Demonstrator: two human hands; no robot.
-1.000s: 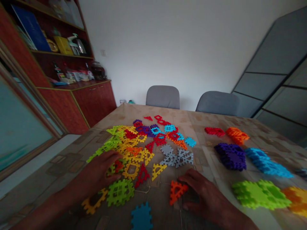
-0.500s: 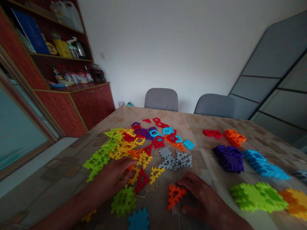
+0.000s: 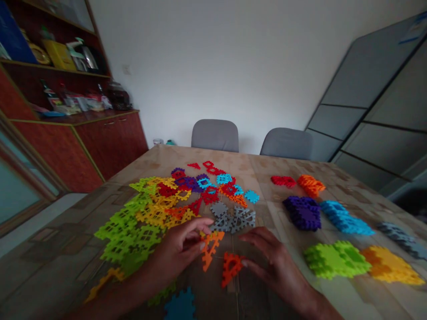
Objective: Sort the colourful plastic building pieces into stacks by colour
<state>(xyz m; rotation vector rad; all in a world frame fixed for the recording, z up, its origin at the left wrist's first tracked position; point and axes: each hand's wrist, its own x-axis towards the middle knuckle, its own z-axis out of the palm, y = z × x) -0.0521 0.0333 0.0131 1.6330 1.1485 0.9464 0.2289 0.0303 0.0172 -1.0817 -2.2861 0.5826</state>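
A patterned tablecloth [image 3: 63, 262] is covering the table, with sorted stacks of interlocking plastic pieces [image 3: 336, 260] lying along the right and a loose multicoloured heap [image 3: 147, 213] spreading left of centre. The left hand [image 3: 176, 251] is curling narrowly and appears to be pinching an orange triangular piece [image 3: 209, 249], though the dim view leaves the grip uncertain. The right hand [image 3: 276, 262] is spreading wider, its fingertips just beside a second orange triangle [image 3: 231, 269].

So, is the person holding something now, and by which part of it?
The left hand pinches an orange triangular plastic piece by its upper left corner. The right hand seems to hold nothing.
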